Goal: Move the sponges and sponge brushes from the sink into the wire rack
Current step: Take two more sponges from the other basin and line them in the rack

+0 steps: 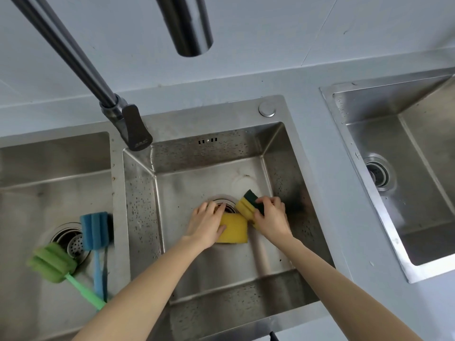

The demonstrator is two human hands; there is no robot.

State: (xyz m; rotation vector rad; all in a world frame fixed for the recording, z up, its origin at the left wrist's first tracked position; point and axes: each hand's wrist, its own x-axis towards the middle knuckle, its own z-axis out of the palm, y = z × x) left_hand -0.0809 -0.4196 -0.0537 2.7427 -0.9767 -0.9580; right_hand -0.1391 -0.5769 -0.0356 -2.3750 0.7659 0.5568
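Two yellow sponges lie at the bottom of the middle sink (214,286), beside its drain (225,203). My left hand (206,222) grips the flat yellow sponge (235,227), thumb across its near edge. My right hand (270,215) holds the second sponge (246,205), yellow with a dark green scouring side, tilted up on its edge. In the left sink (37,168) lie a blue sponge brush (94,230) and a green sponge brush (53,262), heads near that drain, handles pointing toward me. No wire rack is in view.
A dark faucet (118,114) rises from the ledge between the left and middle sinks, its spout (192,28) overhead. A third steel sink (406,173) sits at the right. Grey countertop (330,193) separates the basins, with a wall behind.
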